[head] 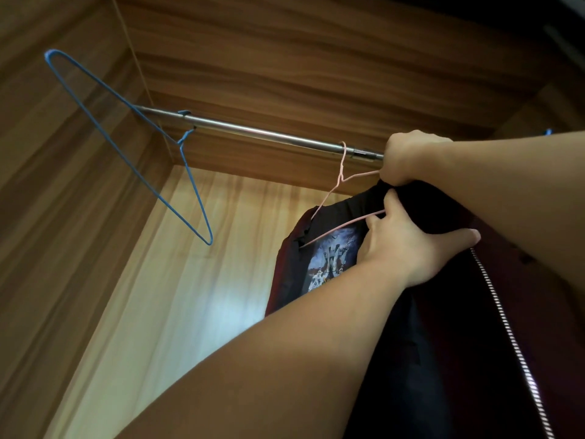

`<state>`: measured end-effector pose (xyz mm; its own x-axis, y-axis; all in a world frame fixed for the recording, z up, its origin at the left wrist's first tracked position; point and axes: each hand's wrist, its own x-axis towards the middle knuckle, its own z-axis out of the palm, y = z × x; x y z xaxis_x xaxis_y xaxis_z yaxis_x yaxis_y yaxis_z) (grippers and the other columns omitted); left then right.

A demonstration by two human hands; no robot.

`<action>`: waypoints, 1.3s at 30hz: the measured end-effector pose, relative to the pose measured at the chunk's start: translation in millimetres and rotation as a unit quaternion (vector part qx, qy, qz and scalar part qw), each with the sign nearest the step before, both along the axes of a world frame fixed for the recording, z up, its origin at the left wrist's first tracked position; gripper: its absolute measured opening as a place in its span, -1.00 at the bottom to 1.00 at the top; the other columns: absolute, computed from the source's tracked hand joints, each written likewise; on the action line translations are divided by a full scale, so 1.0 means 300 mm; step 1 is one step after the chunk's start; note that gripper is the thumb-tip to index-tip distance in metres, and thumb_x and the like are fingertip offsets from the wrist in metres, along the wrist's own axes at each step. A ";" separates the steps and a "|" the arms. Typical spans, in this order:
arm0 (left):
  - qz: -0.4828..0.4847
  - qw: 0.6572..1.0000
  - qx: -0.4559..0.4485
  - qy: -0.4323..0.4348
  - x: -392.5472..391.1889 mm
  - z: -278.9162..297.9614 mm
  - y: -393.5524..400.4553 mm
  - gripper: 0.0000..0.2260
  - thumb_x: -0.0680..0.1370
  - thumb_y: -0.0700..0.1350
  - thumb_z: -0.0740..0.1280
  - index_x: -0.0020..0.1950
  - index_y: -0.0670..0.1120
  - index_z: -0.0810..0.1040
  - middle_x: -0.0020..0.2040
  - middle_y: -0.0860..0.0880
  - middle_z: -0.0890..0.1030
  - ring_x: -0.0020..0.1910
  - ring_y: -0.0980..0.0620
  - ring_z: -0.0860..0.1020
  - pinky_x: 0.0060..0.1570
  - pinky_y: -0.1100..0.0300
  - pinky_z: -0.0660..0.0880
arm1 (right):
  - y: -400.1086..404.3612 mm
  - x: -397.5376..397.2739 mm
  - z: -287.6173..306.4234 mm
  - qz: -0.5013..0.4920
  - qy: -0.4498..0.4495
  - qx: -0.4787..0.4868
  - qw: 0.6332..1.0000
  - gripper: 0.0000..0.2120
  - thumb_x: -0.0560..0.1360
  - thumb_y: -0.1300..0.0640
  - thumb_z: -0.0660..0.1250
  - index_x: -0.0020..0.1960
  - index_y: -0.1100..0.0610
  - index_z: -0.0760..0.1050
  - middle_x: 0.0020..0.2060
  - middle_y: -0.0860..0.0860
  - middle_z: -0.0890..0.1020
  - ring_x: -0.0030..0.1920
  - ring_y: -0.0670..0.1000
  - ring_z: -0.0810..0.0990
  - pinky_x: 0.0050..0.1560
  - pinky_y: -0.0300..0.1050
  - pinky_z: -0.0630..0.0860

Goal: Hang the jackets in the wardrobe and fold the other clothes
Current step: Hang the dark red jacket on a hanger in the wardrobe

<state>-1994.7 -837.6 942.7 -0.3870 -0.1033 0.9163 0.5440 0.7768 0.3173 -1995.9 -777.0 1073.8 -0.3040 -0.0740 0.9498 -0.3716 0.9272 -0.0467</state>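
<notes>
Inside the wood-grain wardrobe (285, 58), 1 dark zip-front jacket with a printed picture on its lining (332, 258) is hooked on the round metal rail (253, 131) by a thin pink wire hanger (340, 175). The hanger's hook sits on the rail just beside the right hand (408, 160), on its left. That hand is curled around the jacket's collar and the near arm of the pink hanger, right up under the rail. The left hand (408, 245) is just below it, fingers and thumb gripping the dark fabric where the lower wire of the hanger passes, as if seating the shoulder.

Well off to the left of both hands, a bare blue wire hanger (133, 147) hangs from the same rail, tilted and carrying nothing.

As a judgement, this 1 jacket is nearly hung: the hook is on, but the cloth looks bunched at the near shoulder and both hands are on it, so settling and releasing remain. Any other jackets and the clothes to fold are out of sight, so how much remains beyond this cannot be told.
</notes>
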 end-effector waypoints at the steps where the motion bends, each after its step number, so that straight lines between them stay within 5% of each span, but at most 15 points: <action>1: -0.004 1.000 -0.004 0.000 -0.004 0.003 0.001 -0.01 0.28 0.30 0.49 0.53 0.17 -0.02 0.49 -0.08 0.26 0.40 -0.18 0.33 0.30 -0.12 0.36 | 0.003 -0.006 0.004 -0.001 -0.004 0.000 1.000 -0.81 0.43 0.07 0.38 -0.19 0.11 0.39 -0.25 0.08 0.51 -0.35 0.06 0.52 -0.47 -0.18 0.33; 8: -0.013 1.000 -0.013 -0.009 -0.022 0.006 0.011 0.00 0.27 0.32 0.48 0.53 0.21 -0.05 0.50 -0.06 0.24 0.43 -0.17 0.29 0.33 -0.13 0.34 | 0.026 -0.029 0.014 -0.008 -0.018 0.001 1.000 -0.78 0.45 0.09 0.38 -0.24 0.12 0.37 -0.24 0.08 0.54 -0.34 0.05 0.54 -0.50 -0.19 0.34; 14: -0.039 0.999 -0.002 -0.002 -0.033 -0.040 -0.001 0.01 0.21 0.38 0.45 0.50 0.27 -0.04 0.50 -0.03 0.25 0.44 -0.14 0.29 0.34 -0.15 0.33 | 0.017 -0.026 -0.015 0.000 -0.037 0.007 0.999 -0.84 0.46 0.08 0.36 -0.08 0.16 0.44 -0.24 0.08 0.53 -0.35 0.03 0.51 -0.48 -0.20 0.31; 23: -0.026 1.000 -0.004 0.018 -0.017 -0.112 0.002 -0.04 0.28 0.41 0.40 0.53 0.22 -0.03 0.55 0.07 0.11 0.47 -0.09 0.23 0.32 -0.08 0.28 | 0.065 0.002 -0.101 0.052 -0.025 -0.053 0.997 -0.76 0.45 -0.03 0.34 -0.22 0.11 0.39 -0.26 0.06 0.53 -0.36 0.04 0.52 -0.47 -0.20 0.31; 28: -0.040 0.999 -0.004 -0.001 0.009 -0.165 0.011 -0.09 0.38 0.34 0.38 0.55 0.18 -0.07 0.56 0.06 0.08 0.48 -0.08 0.22 0.32 -0.04 0.27 | 0.082 0.027 -0.156 0.032 -0.019 -0.047 0.998 -0.77 0.47 -0.05 0.31 -0.01 0.10 0.47 -0.23 0.04 0.50 -0.27 0.07 0.47 -0.09 -0.03 0.41; 32: -0.067 0.998 -0.003 -0.009 0.040 -0.204 -0.005 -0.16 0.42 0.29 0.36 0.54 0.19 -0.07 0.55 0.08 0.10 0.45 -0.07 0.27 0.29 0.00 0.28 | 0.082 0.042 -0.192 0.006 0.000 -0.040 0.999 -0.59 0.47 -0.09 0.28 0.25 0.06 0.41 0.15 0.11 0.51 0.18 0.21 0.48 0.20 0.11 0.35; 39: -0.114 0.992 0.019 -0.044 0.102 -0.262 -0.047 -0.18 0.43 0.29 0.33 0.54 0.19 -0.06 0.54 0.07 0.14 0.45 -0.07 0.27 0.32 0.01 0.27 | 0.074 0.066 -0.238 -0.024 0.053 -0.031 0.998 -0.44 0.45 -0.11 0.32 0.40 0.00 0.32 0.34 0.14 0.39 0.34 0.24 0.36 0.32 0.17 0.26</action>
